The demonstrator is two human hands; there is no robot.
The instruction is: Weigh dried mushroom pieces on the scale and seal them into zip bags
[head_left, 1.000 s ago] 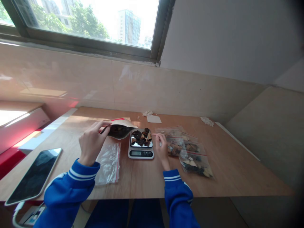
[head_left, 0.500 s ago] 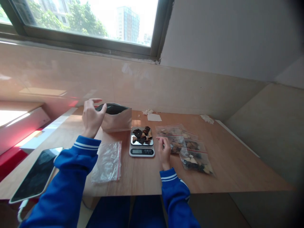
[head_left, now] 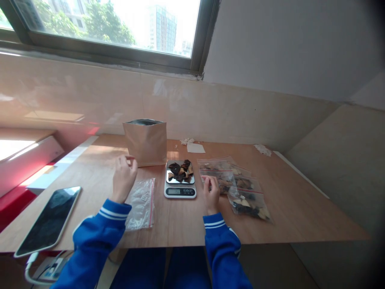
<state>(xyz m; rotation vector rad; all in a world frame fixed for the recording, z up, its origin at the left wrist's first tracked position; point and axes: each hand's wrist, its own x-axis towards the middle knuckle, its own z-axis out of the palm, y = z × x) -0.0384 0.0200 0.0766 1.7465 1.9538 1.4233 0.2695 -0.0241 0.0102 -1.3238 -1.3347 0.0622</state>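
A brown stand-up paper pouch [head_left: 146, 144] stands upright at the back, its dark-lined mouth parted. My left hand [head_left: 124, 176] is in front of the pouch's lower left corner, fingers curled in and nothing visible in them. Below it lie clear zip bags [head_left: 141, 208] with a red seal line, flat and partly hidden by my wrist. A digital kitchen scale [head_left: 180, 192] carries dark and tan dried pieces [head_left: 180, 170]. Right of it, my right hand [head_left: 211, 192] is closed, thumb against fingers, beside filled zip bags [head_left: 249, 204]; what it holds, if anything, is hidden.
A tablet [head_left: 49, 220] with a white cable lies at the table's left edge. A white card [head_left: 195, 148] and crumpled tissue [head_left: 187, 141] are at the back, another tissue [head_left: 262, 150] at the back right. The window [head_left: 120, 28] is above the wall ledge.
My left hand has let go of the pouch's rim and come down towards me, its fingers curling in. The pouch now stands upright by itself. My right hand has barely moved.
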